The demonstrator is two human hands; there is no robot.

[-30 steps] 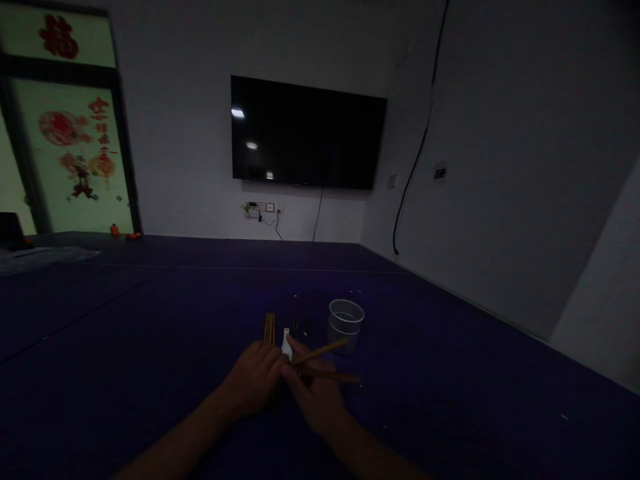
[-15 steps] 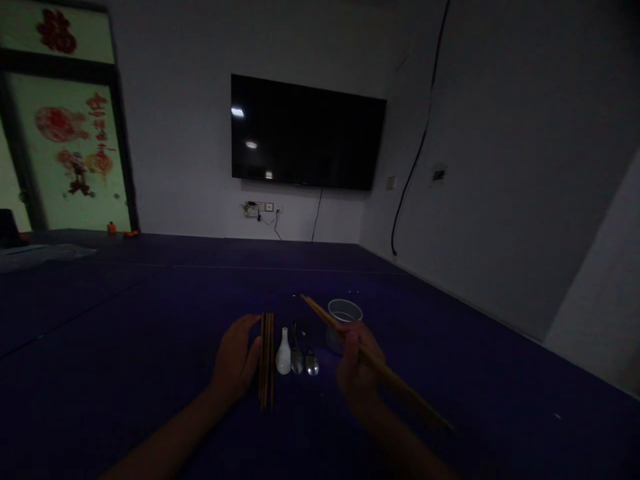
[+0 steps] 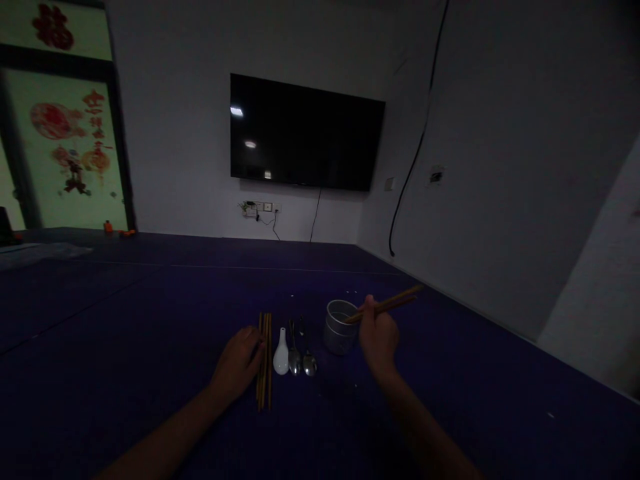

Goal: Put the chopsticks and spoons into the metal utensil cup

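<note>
I judge this partway: my remote right hand (image 3: 379,339) grips a few chopsticks (image 3: 396,303) at the grey cup (image 3: 336,341)'s rim, unreleased, while my left hand (image 3: 237,363), loosely open, touches other chopsticks (image 3: 270,381) lying beside three spoons (image 3: 281,361) on the surface (image 3: 165,333).

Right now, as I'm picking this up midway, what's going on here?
A person's right hand grips a few chopsticks on a slant, their near ends at the mouth of the cup. The left hand rests at a row of other chopsticks on the purple surface. Between that row and the cup lie a white spoon and metal spoons, with neither of the hands on them. It's too dark to see what's inside the cup.
</note>
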